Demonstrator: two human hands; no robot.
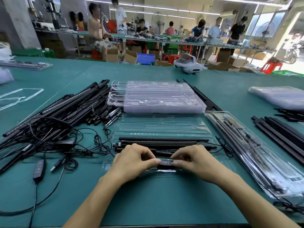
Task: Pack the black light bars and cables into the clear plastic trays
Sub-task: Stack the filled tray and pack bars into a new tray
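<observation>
A clear plastic tray (164,127) lies in front of me on the green table. Black light bars (162,142) lie across its near half. My left hand (133,159) and my right hand (194,160) meet at the tray's near edge. Both pinch a small black cable controller (167,162) with a row of buttons, one hand at each end, over a slot in the tray. A pile of loose black light bars and tangled cables (65,119) covers the table to the left.
A stack of clear trays (158,97) lies behind the working tray. A filled tray (256,153) lies at the right, with more black bars (283,132) beyond it. Another controller and USB plug (39,168) lie near left. A white headset (189,63) sits far back.
</observation>
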